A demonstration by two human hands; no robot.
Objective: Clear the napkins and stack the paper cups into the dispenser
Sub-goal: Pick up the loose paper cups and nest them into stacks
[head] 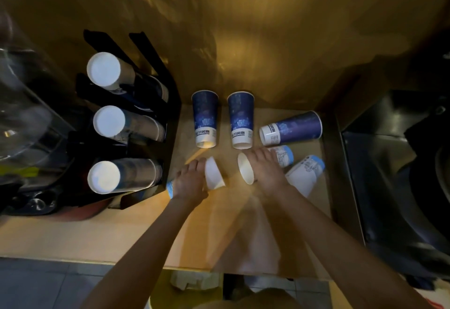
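My left hand [188, 183] grips a small white paper cup [214, 173] lying on its side on the counter. My right hand [264, 167] grips another white cup [246, 171], its mouth turned toward the first. Behind them two tall blue cups [204, 114] [241, 116] stand upside down, and a third blue cup [295, 127] lies on its side. Two white cups with blue rims [283, 155] [306, 173] lie to the right of my right hand. The black dispenser [168, 123] at left holds three stacks of cups [104, 71] [109, 121] [104, 177]. I see no napkins.
A golden wall [243, 28] backs the wooden counter [97, 233]. A dark appliance [394, 182] closes off the right side. Clear plastic containers [19, 104] sit left of the dispenser. The counter's front edge runs just below my forearms.
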